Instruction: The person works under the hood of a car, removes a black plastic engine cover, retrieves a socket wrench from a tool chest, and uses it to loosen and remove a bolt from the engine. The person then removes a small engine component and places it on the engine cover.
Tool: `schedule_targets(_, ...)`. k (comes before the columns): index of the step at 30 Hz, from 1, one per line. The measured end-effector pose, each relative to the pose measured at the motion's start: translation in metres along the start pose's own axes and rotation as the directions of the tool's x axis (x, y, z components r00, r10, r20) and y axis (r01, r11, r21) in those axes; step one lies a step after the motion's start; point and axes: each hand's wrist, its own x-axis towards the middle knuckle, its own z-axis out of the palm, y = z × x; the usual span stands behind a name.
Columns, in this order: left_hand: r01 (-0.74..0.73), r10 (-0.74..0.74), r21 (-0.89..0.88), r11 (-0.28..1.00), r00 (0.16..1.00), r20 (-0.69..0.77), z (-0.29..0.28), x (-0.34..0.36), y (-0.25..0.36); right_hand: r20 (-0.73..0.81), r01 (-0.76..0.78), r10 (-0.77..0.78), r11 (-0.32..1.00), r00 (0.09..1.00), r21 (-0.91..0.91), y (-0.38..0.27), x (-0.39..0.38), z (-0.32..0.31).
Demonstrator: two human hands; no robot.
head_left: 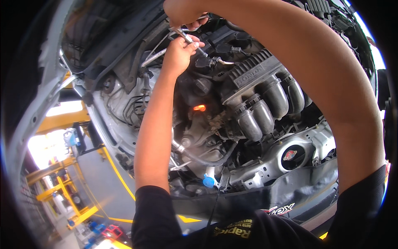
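Note:
At the far side of the engine bay, my left hand [179, 56] pinches a silver socket extension bar [188, 39] between thumb and fingers. The bar slants down to the right, its dark lower end close to an ignition coil connector [207, 62] on the engine. My right hand [182, 13] reaches over from the right, by the bar's upper end. Its fingers are curled around a ratchet handle [203, 17], partly hidden by the hand and cut by the picture's top edge.
A black ribbed intake manifold [265, 89] lies right of my left forearm. An orange dipstick handle [200, 108], a blue reservoir cap [208, 181] and a radiator cap [290, 155] are nearer. The raised hood [41, 79] curves along the left; yellow lift parts [62, 186] stand beyond.

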Motion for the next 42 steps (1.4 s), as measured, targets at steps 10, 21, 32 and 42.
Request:
schedule_targets(10,-0.128,0.145,0.180,0.975,0.986,-0.082,0.007,0.003,-0.006,-0.105,-0.455,0.615,0.677,0.781,0.578,-0.105,-0.055,0.011)
schedule_targets(21,-0.127,0.170,0.235,0.964,0.970,-0.174,0.022,-0.022,0.001,-0.360,-0.747,0.755,0.636,0.548,0.196,-0.148,-0.025,0.061)
schedule_targets(32,-0.112,0.176,0.274,0.955,0.959,-0.222,0.016,0.006,0.005,-0.330,-0.435,0.468,0.884,0.820,0.172,-0.112,-0.078,0.030)
schedule_targets(42,-0.106,0.157,0.223,0.969,0.961,-0.226,0.014,0.006,0.005,-0.386,-0.402,0.435,0.900,0.813,0.167,-0.112,-0.084,0.033)
